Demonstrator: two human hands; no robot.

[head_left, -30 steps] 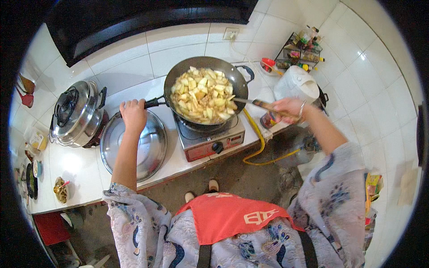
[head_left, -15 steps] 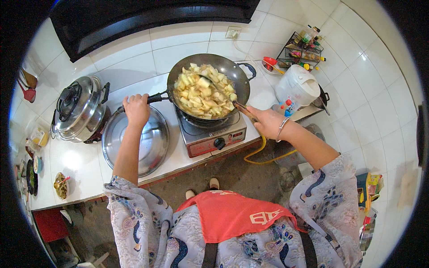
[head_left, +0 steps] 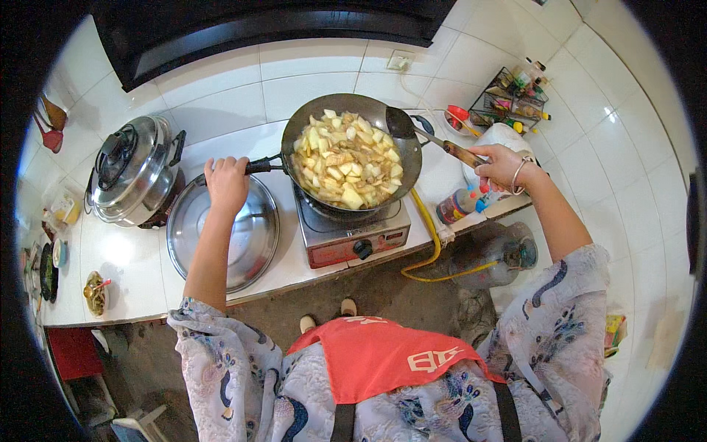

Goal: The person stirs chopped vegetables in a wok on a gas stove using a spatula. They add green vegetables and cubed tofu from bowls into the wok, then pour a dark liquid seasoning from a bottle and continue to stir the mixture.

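Note:
A dark wok (head_left: 372, 108) sits on a gas stove (head_left: 353, 232), filled with pale yellow chunks of food (head_left: 346, 158) in some liquid. My left hand (head_left: 227, 184) is closed around the wok's black handle (head_left: 262, 165). In my right hand (head_left: 502, 166) is the wooden grip of a spatula (head_left: 444, 144). Its dark blade is raised at the right side of the wok, clear of the chunks and partly over the rim. Beneath my left forearm, a round metal lid (head_left: 252, 239) lies on the counter.
Left of the lid stands a steel pot (head_left: 140, 177) with a black-knobbed lid. A white jug (head_left: 499, 138), a bottle (head_left: 452, 208) and a rack of condiments (head_left: 508, 107) are at the right. A yellow hose (head_left: 426, 221) runs over the counter's front edge.
The spatula has come up out of the food and over to the wok's right side, as my right hand moved right and up. My left hand stays on the handle.

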